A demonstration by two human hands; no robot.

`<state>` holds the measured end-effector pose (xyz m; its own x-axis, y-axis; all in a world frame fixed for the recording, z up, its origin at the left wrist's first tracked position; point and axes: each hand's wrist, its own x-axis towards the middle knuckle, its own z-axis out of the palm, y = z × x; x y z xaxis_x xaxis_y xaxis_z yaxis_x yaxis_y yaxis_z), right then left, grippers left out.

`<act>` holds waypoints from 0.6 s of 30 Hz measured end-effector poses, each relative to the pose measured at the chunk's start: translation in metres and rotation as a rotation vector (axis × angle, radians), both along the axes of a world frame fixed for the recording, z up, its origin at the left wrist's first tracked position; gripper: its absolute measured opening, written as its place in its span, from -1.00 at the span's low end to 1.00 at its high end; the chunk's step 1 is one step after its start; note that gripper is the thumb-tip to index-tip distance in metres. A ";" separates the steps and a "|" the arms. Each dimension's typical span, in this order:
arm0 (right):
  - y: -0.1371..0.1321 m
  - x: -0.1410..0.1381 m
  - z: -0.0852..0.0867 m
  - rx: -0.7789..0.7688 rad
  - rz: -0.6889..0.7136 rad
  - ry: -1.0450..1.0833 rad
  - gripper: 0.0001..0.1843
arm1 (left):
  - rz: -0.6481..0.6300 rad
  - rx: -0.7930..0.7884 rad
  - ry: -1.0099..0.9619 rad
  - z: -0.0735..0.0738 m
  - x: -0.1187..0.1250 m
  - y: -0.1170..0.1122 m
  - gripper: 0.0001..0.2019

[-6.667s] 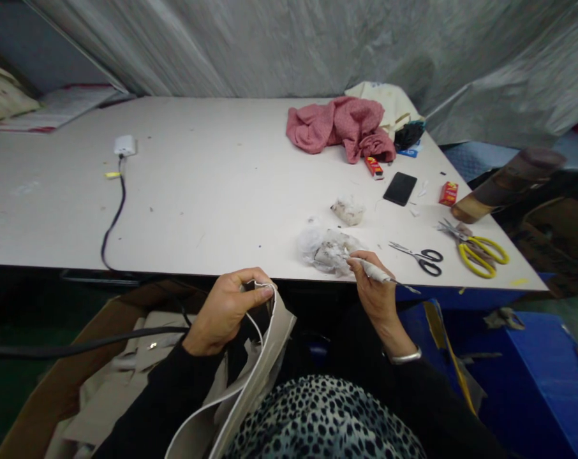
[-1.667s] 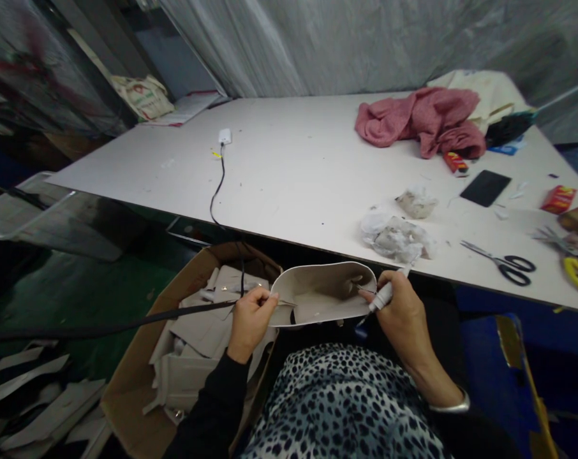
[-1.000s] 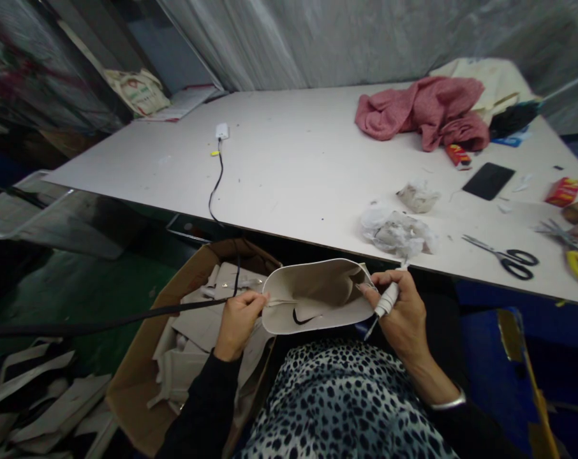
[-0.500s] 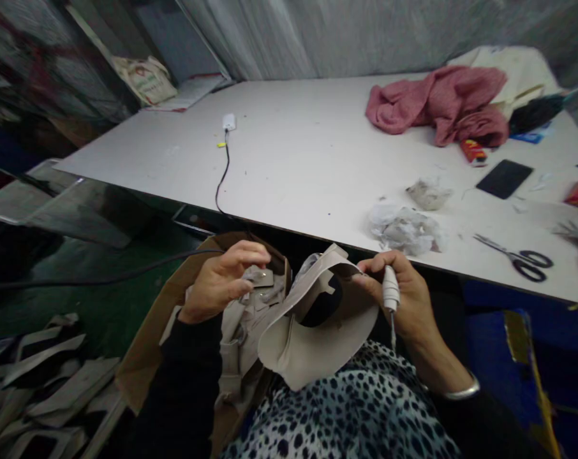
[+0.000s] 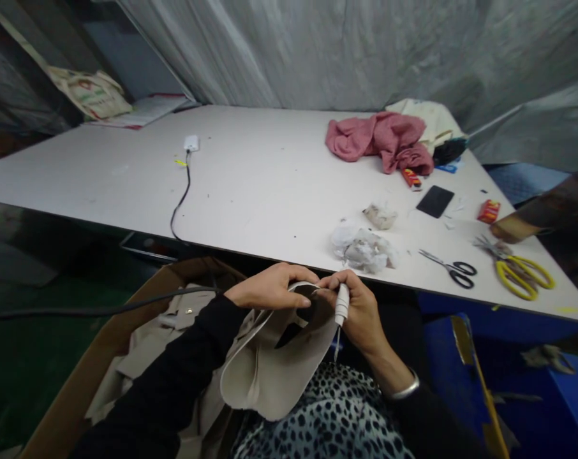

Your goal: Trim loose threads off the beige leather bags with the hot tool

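Observation:
My left hand [image 5: 274, 288] is closed on the upper edge of a beige, leather-like curved piece [image 5: 279, 381], its thumb over the rim. My right hand [image 5: 358, 311] pinches the same edge close beside it, the fingertips of both hands nearly meeting. Tucked in the right hand is an awl-like tool [image 5: 341, 306] with a white wrapped handle and a thin metal shaft pointing down. The piece opens toward me above my lap, and a dark patch shows inside. What lies between the fingertips is too small to make out.
A cardboard box [image 5: 78, 357] of beige pieces stands at my left, crossed by a black cable. On the white table [image 5: 251, 185] lie black-handled scissors [image 5: 454, 268], yellow-handled snips [image 5: 521, 271], crumpled plastic [image 5: 365, 248], a pink cloth [image 5: 379, 137] and a white adapter [image 5: 191, 143].
My left hand has moved right from over the box and closed on the beige piece's edge. My right hand still holds the tool and edge. The view has shifted right.

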<state>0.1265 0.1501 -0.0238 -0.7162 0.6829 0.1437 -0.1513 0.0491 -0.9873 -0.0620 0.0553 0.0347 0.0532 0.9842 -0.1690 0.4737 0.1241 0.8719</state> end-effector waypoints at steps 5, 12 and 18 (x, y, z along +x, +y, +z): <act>0.002 -0.009 -0.011 0.014 -0.077 -0.045 -0.76 | 0.202 -0.053 0.017 -0.018 0.010 0.015 -0.79; 0.033 0.021 -0.016 -0.014 -0.210 0.038 -0.60 | 0.468 -0.145 -0.339 -0.019 -0.031 0.023 -0.76; 0.080 0.047 -0.027 0.166 -0.571 -0.155 -0.61 | 0.678 -0.217 -0.590 -0.037 -0.013 0.035 -0.67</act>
<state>0.1732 0.2300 -0.0509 -0.2653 0.9422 0.2045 0.0894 0.2352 -0.9678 -0.0747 0.0906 -0.0022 -0.3866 0.7862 -0.4822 -0.2740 0.4014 0.8740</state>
